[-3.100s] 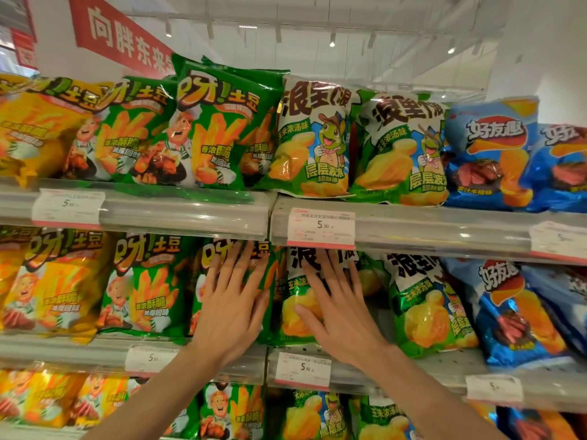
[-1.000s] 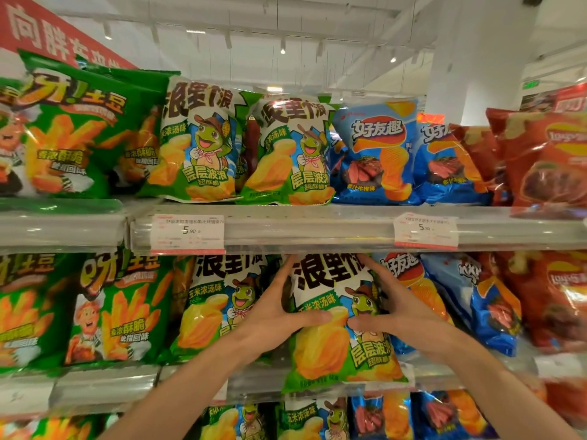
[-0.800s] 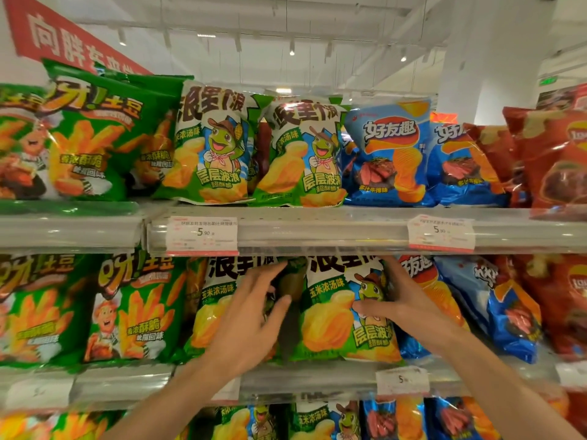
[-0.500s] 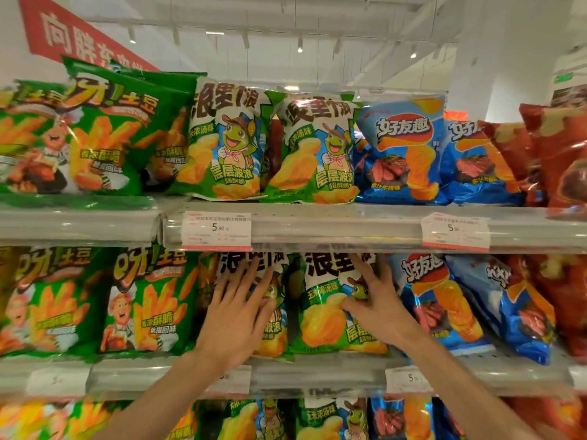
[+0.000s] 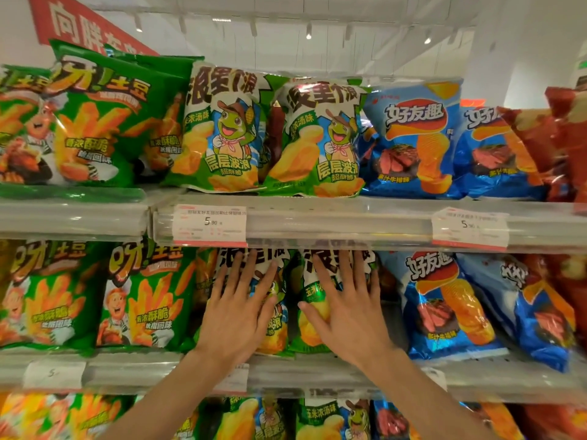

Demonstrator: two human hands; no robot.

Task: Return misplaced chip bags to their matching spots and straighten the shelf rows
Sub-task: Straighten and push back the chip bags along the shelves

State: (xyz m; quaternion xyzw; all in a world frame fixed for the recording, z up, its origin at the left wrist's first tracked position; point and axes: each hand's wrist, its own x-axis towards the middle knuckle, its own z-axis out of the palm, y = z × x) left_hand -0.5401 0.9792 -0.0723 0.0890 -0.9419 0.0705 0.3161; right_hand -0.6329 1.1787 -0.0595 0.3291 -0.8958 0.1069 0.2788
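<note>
Head view: the landmark is the middle shelf rail [image 5: 317, 373], the clear strip running across below the hands. Just above it stand two green frog-print chip bags side by side. The left hand [image 5: 236, 315] lies flat on the left frog bag [image 5: 274, 328], fingers spread and apart, gripping nothing. The right hand [image 5: 346, 309] lies flat the same way on the right frog bag [image 5: 309, 325], palm pressed to its front. The two hands sit near each other without touching and cover most of both bags, so their print is largely hidden.

Left of these bags along the rail stand green fries bags [image 5: 139, 296]; to the right stand blue steak-print bags [image 5: 444, 306], then red bags [image 5: 571, 281] at the edge, blurred. The upper shelf rail [image 5: 349, 223] crosses just above the fingertips and cuts off the bag tops; it carries a price tag [image 5: 209, 224]. Above it the same green, frog and blue rows repeat. Below the middle rail, more frog bags [image 5: 333, 417] show between the forearms.
</note>
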